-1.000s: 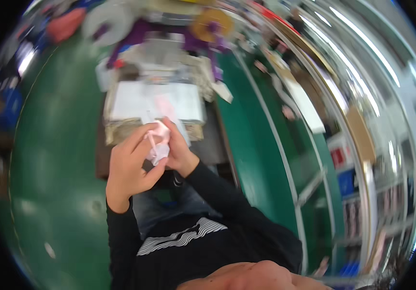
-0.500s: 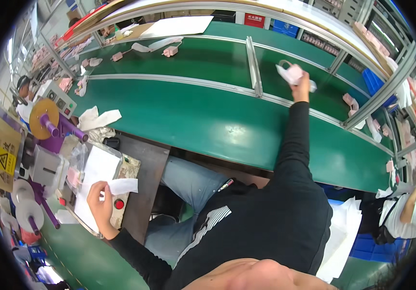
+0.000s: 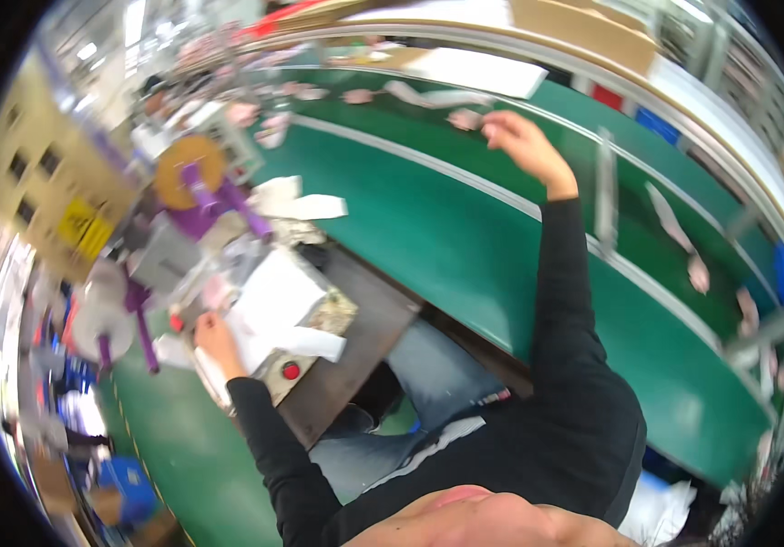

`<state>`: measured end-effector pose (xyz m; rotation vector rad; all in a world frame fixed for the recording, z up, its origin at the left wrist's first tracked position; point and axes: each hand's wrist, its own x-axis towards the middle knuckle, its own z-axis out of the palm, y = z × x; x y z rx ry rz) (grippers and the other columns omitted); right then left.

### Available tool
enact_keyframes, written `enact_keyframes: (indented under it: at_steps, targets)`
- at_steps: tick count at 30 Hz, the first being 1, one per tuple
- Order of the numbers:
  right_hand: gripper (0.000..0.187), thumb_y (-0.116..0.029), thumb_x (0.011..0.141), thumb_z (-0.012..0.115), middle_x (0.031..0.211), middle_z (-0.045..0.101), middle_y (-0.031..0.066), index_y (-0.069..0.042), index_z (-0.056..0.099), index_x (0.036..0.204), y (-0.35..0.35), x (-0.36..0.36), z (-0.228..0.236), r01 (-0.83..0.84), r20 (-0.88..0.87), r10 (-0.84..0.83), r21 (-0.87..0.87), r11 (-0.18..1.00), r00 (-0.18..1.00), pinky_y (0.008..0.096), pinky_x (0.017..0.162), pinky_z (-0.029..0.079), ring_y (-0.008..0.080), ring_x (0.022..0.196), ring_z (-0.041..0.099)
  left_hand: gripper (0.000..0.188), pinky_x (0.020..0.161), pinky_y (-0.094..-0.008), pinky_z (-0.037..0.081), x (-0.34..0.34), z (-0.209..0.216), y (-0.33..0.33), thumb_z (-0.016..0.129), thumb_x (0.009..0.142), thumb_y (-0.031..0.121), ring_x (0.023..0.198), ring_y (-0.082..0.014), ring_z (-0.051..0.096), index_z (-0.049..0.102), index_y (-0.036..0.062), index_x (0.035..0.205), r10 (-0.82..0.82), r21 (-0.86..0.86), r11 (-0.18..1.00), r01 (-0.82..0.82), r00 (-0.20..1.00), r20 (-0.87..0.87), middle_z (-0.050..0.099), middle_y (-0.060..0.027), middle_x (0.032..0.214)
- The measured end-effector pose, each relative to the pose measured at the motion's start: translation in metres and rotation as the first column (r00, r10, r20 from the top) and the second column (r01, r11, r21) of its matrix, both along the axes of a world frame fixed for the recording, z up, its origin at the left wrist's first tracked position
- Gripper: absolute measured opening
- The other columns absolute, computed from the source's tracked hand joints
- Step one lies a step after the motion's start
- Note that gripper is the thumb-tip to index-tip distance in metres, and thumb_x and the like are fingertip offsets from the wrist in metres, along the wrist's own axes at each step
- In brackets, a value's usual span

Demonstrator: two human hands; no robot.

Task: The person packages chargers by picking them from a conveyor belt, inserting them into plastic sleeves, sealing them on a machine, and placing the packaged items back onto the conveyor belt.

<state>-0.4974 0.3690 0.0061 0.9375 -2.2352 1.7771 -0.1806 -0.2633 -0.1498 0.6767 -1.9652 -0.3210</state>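
My right hand (image 3: pixel 530 153) is stretched out over the far green belt, fingers extended and holding nothing visible. Just beyond its fingertips lies a small pink piece (image 3: pixel 465 118), close to a pale fabric strip (image 3: pixel 424 96). My left hand (image 3: pixel 219 345) rests at the left edge of a small bench machine, beside its white plate (image 3: pixel 278 287); blur hides what its fingertips touch. A short white strip (image 3: pixel 314 343) lies over the plate's near edge, apart from that hand. Near it sits a red push button (image 3: pixel 292 370).
Purple-armed reels with an orange disc (image 3: pixel 184 171) stand behind the machine. White cloth gloves (image 3: pixel 296 199) lie on the green table (image 3: pixel 410 219). A metal crossbar (image 3: pixel 605 191) divides the far belt; right of it lies a long pale strip with a pink end (image 3: pixel 674 223).
The view has swung left. My right hand has let go of the white and pink bundle and moved left along the belt. My left hand has left the white strip for the machine's left side.
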Motion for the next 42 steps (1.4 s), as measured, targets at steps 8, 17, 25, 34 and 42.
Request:
enact_keyframes:
  at_steps: [8, 17, 25, 34, 42]
  targets:
    - [0.036, -0.017, 0.096, 0.07, 0.111, 0.071, 0.011, -0.001, 0.068, 0.128, -0.219, 0.092, 0.064, -0.83, -0.212, 0.849, 0.196, 0.522, 0.484, 0.0352, 0.092, 0.052, 0.0214, 0.104, 0.066, 0.019, 0.069, -0.0468, 0.049, 0.012, 0.003, 0.033, 0.063, 0.093, 0.019, 0.078, -0.0398, 0.066, 0.066, 0.0013, 0.085, 0.016, 0.187, 0.982, -0.014, 1.0, -0.008, 0.068, -0.0215, 0.083]
    - [0.037, -0.019, 0.084, 0.081, 0.093, 0.073, 0.0115, 0.0, 0.072, 0.115, -0.221, 0.085, 0.072, -0.725, -0.43, 0.722, 0.195, 0.661, 0.542, 0.0351, 0.076, 0.056, 0.0252, 0.083, 0.071, 0.03, 0.064, -0.0451, 0.045, 0.011, 0.017, 0.046, 0.066, 0.09, 0.025, 0.063, -0.0335, 0.055, 0.06, -0.002, 0.079, 0.075, 0.277, 0.954, -0.113, 0.986, 0.146, 0.06, -0.0227, 0.072]
    - [0.047, -0.045, 0.095, 0.074, 0.077, 0.067, 0.0083, 0.002, 0.078, 0.091, -0.247, 0.128, 0.069, -0.987, -0.658, 0.753, -0.107, -0.123, -0.022, 0.0253, 0.044, 0.04, 0.0161, 0.052, 0.058, 0.026, 0.057, -0.0357, 0.04, 0.012, 0.053, 0.074, 0.067, 0.092, 0.016, 0.061, -0.0115, 0.045, 0.056, -0.0013, 0.076, -0.092, 0.295, 0.955, 0.022, 0.97, 0.224, 0.049, -0.0072, 0.061]
    - [0.02, -0.013, 0.086, 0.079, 0.065, 0.06, 0.0055, 0.006, 0.075, 0.082, -0.246, 0.145, 0.036, -0.838, -0.752, 0.636, -0.226, -0.497, -0.174, 0.0264, 0.041, 0.026, 0.0122, 0.044, 0.048, 0.027, 0.054, -0.0301, 0.033, 0.008, 0.019, 0.07, 0.071, 0.092, 0.015, 0.061, -0.0077, 0.04, 0.056, 0.0001, 0.075, -0.199, 0.344, 0.928, 0.141, 0.97, 0.138, 0.048, 0.0007, 0.061]
    - [0.011, -0.006, 0.086, 0.08, 0.063, 0.061, 0.0042, 0.004, 0.077, 0.081, -0.241, 0.134, 0.051, -0.933, -0.729, 0.675, -0.156, -0.325, -0.113, 0.0247, 0.043, 0.034, 0.0108, 0.043, 0.047, 0.028, 0.054, -0.0312, 0.035, 0.025, 0.027, 0.063, 0.072, 0.09, 0.018, 0.06, -0.009, 0.042, 0.057, -0.0012, 0.075, -0.138, 0.321, 0.943, 0.089, 0.981, 0.134, 0.049, -0.0005, 0.061]
